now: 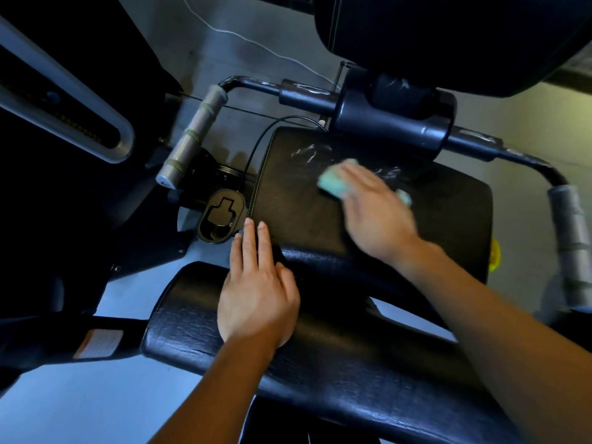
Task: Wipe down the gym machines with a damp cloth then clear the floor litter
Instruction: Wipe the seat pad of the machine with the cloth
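Right hand (374,213): flat on the cloth (333,184), fingers straight, pressing it down; blurred, so the grip looks loose at best.
Cloth: pale green, on the far part of the black seat pad (320,225), beside wet streaks (312,153).
Left hand (258,290): open, fingers straight, resting across the seat pad's near edge and the padded roller (320,363).
Handles (192,136): grey, either side of the seat.

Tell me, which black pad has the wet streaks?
The flat seat pad under the right hand and cloth; the rounded pad nearer looks dry.
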